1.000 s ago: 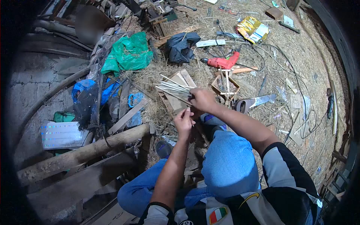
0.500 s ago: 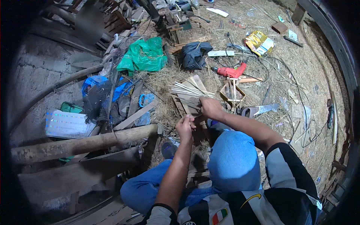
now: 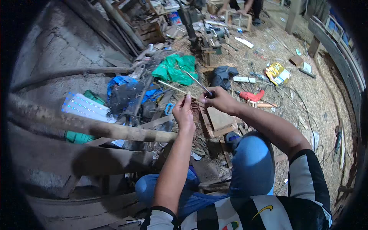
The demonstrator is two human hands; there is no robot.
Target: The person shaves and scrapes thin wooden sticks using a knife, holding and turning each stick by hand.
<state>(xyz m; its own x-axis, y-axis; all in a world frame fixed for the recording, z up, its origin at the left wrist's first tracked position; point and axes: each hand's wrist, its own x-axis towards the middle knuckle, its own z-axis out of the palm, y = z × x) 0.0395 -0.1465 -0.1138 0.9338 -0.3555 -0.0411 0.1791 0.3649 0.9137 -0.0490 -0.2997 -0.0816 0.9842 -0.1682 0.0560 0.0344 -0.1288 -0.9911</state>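
My left hand (image 3: 184,114) pinches a thin pale wooden stick (image 3: 172,87) between thumb and fingers, and the stick points away to the upper left. Closed round a dark handle, my right hand (image 3: 221,100) holds a knife (image 3: 196,81) with a slim shiny blade. The blade slants up and left, above the stick. Both hands are close together in front of my knees. Just beyond my right knee, below the right hand, lies a small wooden board with a frame-like edge (image 3: 220,118).
A red drill (image 3: 251,96) lies right of my hands, near a yellow packet (image 3: 276,73). Green plastic (image 3: 174,69) and a dark bag (image 3: 223,76) lie ahead. A thick pole (image 3: 96,124) crosses at left. Another person's hands (image 3: 245,8) are at a wooden frame (image 3: 238,21) far ahead.
The view has tilted up and shifted left. My hands have come away from the fan of sticks over the board; a single stick and the knife blade now show in them.
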